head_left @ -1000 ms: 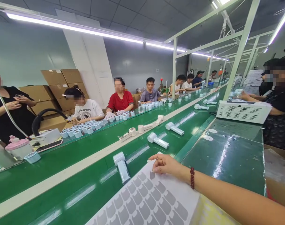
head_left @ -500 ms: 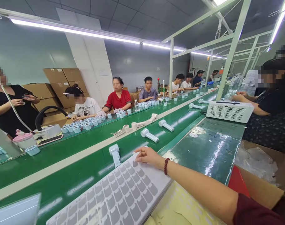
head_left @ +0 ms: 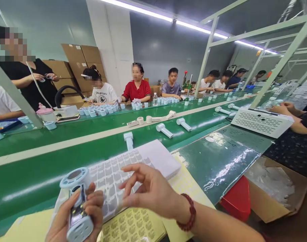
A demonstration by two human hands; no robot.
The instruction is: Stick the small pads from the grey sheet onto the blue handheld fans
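My left hand (head_left: 93, 205) is closed around the handle of a light-blue handheld fan (head_left: 74, 178). Its round, ringed head points up, and a shiny dark panel shows on the handle. My right hand (head_left: 148, 188) hovers over a sheet of grey stickers (head_left: 110, 171), its bent fingers apart from the thumb. Whether a small sticker clings to a fingertip, I cannot tell. The sticker sheet lies on a white stack beside the belt. Below my hands is a yellow sheet (head_left: 133, 223) with rows of printed marks.
Several light-blue fans (head_left: 165, 130) lie on the green conveyor belt (head_left: 42, 174). A white slotted box (head_left: 262, 121) stands at right on the green table (head_left: 219, 161). Below are a red stool (head_left: 236, 198) and an open carton (head_left: 277, 205). Co-workers sit across the belt near blue cups (head_left: 103, 111).
My right hand has moved from the sheet's far corner, where it pinched a grey sticker, back toward my body. My left hand has come into view with the fan. The view has shifted.
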